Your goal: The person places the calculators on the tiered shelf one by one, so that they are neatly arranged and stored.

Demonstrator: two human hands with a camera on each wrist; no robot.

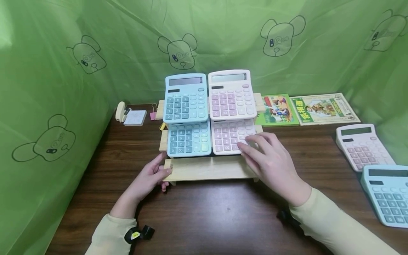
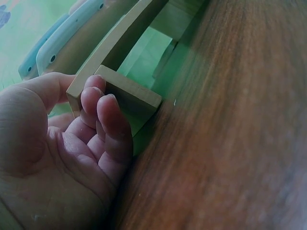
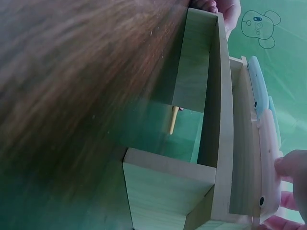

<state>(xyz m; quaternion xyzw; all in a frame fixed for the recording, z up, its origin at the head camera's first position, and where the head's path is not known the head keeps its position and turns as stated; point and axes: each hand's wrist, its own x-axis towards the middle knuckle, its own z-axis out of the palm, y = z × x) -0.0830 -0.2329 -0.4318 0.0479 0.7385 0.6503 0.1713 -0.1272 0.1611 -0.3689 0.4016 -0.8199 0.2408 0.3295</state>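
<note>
A stepped wooden rack [image 1: 210, 169] stands on the table, its lowest step bare. My left hand [image 1: 147, 179] grips the left end of that step, thumb on top and fingers curled round the wood [image 2: 120, 88]. On the middle step lean a blue calculator [image 1: 189, 139] and a pink-and-white calculator [image 1: 227, 138]. My right hand [image 1: 275, 163] pinches the pink one at its lower right corner, the thumb on its edge [image 3: 271, 167] in the right wrist view. Another blue calculator [image 1: 185, 97] and a pink-and-white one [image 1: 232, 95] lean on the top step, partly covering those below.
At the right lie a pink calculator [image 1: 363, 147] and a blue calculator [image 1: 389, 194]. Two illustrated books [image 1: 277, 109] lie behind the rack on the right. Back left are a small cream handset [image 1: 120, 111], a white notepad [image 1: 135, 118] and a pink binder clip [image 1: 153, 115]. Green cloth [image 1: 223, 35] surrounds the table.
</note>
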